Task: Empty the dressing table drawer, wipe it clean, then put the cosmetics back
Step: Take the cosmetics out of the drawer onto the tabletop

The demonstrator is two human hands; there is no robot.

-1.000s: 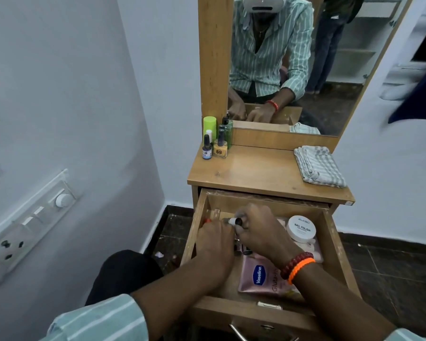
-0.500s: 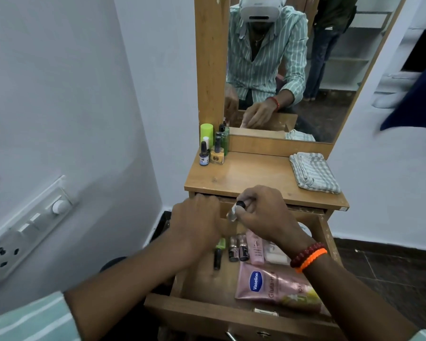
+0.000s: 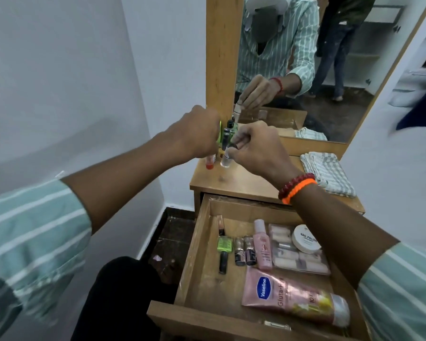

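My left hand (image 3: pixel 197 134) is curling its fingers round a small bottle with a red end (image 3: pixel 209 163), over the table top (image 3: pixel 246 183). My right hand (image 3: pixel 253 148) is pinching a clear bottle (image 3: pixel 225 159) by its cap, just beside at 3 o'clock. More bottles (image 3: pixel 228 132) are standing behind, at 12 o'clock. The drawer (image 3: pixel 194 254) is sitting open at 6 o'clock, holding a pink tube (image 3: pixel 288 296), a white jar (image 3: pixel 305 238) and other cosmetics. A folded cloth (image 3: pixel 327 172) is lying at 3 o'clock.

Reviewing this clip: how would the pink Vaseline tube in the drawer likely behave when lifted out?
The Vaseline tube looks soft-sided and flattened, so it would probably flex under a grip. Its glossy skin may be a little slippery. Lying flat on the drawer floor, it seems unlikely to roll.
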